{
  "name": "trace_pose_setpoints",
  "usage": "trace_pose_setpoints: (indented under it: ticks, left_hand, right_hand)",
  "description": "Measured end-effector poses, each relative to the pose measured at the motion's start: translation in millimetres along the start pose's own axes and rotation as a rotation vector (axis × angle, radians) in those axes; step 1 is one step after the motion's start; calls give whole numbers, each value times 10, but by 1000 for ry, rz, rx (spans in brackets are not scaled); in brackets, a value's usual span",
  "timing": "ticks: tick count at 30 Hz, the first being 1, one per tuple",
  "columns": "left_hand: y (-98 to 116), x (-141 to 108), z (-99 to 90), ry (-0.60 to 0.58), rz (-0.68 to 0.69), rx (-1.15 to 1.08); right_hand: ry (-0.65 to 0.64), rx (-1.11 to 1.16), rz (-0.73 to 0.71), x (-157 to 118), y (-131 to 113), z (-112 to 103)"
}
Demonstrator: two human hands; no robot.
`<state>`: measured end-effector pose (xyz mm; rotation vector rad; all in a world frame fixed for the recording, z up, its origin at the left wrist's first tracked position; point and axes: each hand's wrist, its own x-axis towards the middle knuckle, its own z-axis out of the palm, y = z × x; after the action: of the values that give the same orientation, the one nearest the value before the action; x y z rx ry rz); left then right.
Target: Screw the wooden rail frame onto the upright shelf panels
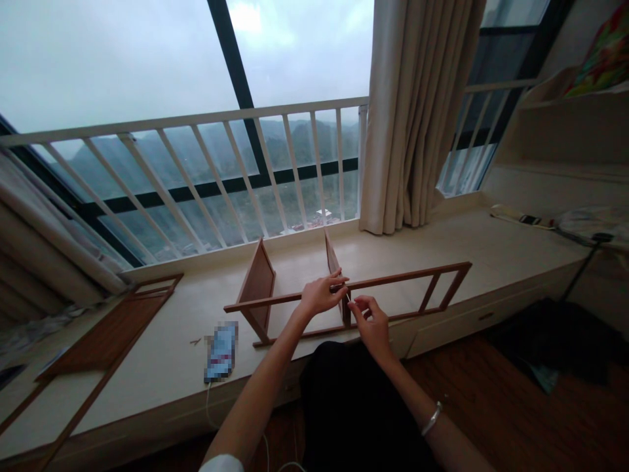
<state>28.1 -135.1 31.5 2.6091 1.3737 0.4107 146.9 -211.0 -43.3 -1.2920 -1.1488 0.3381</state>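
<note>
1. Nearest the camera lies a dark garment (354, 406) over the person's lap, with both forearms reaching out above it toward the window ledge (162, 367).
2. The left hand (322, 295) is curled around the top rail of a wooden frame (393, 282), fingers over the bar and thumb beneath, right where an upright panel (333, 259) meets it.
3. The right hand (371, 322) sits just beside the left, a little lower, fingers pinched nearly closed at the joint; whether it has a small fastener or only the wood between the fingertips, I cannot tell.
4. The frame stands along the front edge of the ledge, near its middle, long rails running left to right. A second panel (258, 285) stands upright at its left end, and short slats close its right end.
5. To work this joint well, I judge the left hand should brace rail and panel squarely while the right keeps its effort in line with the joint, since the panels look free to tip.
6. A phone (221, 351) on a white cable lies near the front edge, left of the frame; what look like small bits of hardware (195, 341) lie just beside it.
7. Another wooden frame panel (105, 334) lies flat toward the ledge's left end, well apart.
8. A curtain (417, 111) hangs at the back edge before the white railing (196, 170).
</note>
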Motion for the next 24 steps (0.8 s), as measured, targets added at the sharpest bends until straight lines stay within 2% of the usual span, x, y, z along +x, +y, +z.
trace_pose_setpoints:
  ticks: [8,14,17,24]
  left_hand:
    - [29,-11,-31,0,-12,-7]
    - [60,-17,-67,-38,-56,-4]
    - [52,-12,-70,-41,-27,-8]
    - [42,9,-69,-52,-3,-13]
  right_hand:
    - [-169,175,-27,5,51,65]
    - [-186,136,-215,106,188,66]
    - [-185,94,-328,178,283,67]
    - [-100,-24,-491,266,499,77]
